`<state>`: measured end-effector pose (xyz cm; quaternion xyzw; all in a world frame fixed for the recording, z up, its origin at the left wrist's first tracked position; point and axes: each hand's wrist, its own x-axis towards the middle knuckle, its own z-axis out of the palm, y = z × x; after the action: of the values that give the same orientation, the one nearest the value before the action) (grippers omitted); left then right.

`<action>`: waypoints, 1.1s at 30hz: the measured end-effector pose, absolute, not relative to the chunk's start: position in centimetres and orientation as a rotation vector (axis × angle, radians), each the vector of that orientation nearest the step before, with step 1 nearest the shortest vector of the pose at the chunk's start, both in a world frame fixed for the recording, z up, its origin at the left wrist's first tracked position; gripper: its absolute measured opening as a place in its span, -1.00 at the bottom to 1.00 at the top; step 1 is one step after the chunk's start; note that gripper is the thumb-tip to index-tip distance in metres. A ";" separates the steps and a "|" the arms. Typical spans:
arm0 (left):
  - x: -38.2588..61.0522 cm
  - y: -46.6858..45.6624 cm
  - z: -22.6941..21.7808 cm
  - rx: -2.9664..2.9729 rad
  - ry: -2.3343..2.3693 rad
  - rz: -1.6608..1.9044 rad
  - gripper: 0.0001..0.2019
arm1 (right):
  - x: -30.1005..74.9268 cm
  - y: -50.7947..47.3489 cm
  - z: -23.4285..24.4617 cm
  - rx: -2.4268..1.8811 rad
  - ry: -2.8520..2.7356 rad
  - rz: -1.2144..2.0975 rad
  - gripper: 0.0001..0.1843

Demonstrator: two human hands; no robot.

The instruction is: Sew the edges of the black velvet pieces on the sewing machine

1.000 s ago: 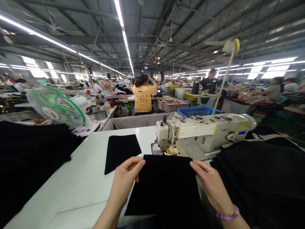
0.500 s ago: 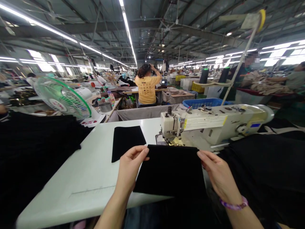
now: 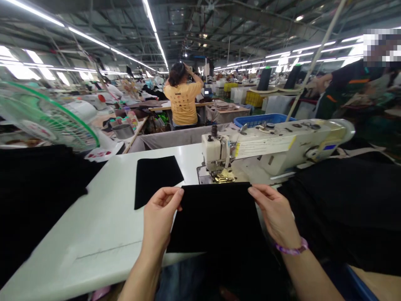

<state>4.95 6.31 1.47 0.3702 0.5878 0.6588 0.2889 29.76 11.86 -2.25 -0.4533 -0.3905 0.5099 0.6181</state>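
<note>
Between my hands a black fabric panel (image 3: pixel 216 217) is stretched by its two upper corners, its top edge folded into a narrow strip. My left hand (image 3: pixel 163 209) pinches the left corner between thumb and fingers. At the right corner my right hand (image 3: pixel 275 213) grips in the same way; a purple bracelet circles that wrist. Just beyond the panel's top edge stands the sewing machine (image 3: pixel 269 144), its presser foot area (image 3: pixel 224 176) in front of the fabric. A second black fabric piece (image 3: pixel 156 177) lies flat on the white table (image 3: pixel 103 225), left of the panel.
Black fabric piles lie on the left (image 3: pixel 37 200) and on the right (image 3: pixel 344 209). A green-rimmed fan (image 3: pixel 53 117) stands at the far left. Behind the machine is a blue basket (image 3: pixel 263 120). One person in a yellow shirt (image 3: pixel 183 102) sits ahead; another person (image 3: pixel 351 83) stands at right.
The view has shifted, so the table, machine and fan sit lower or further left. Both hands keep their pinch on the panel's corners. The person at right has moved into fuller view, arm reaching out.
</note>
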 end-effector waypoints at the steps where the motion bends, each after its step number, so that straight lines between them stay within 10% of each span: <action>1: 4.9 6.5 1.3 0.987 1.579 1.767 -0.72 | 29.7 11.9 -2.3 -1.042 -0.905 1.163 -0.66; 24: 4.6 8.8 -0.2 0.756 1.618 1.666 -0.58 | 29.5 14.4 -3.4 -1.025 -1.166 1.048 -0.79; 33: 1.6 10.7 6.8 1.400 1.739 1.152 -0.66 | 30.3 8.1 -2.8 -0.882 -1.501 1.458 -0.87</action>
<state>1.63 10.65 6.77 0.5298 0.6583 0.4362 0.3094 30.25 8.07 -2.75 -0.3521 -0.5994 0.5822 0.4217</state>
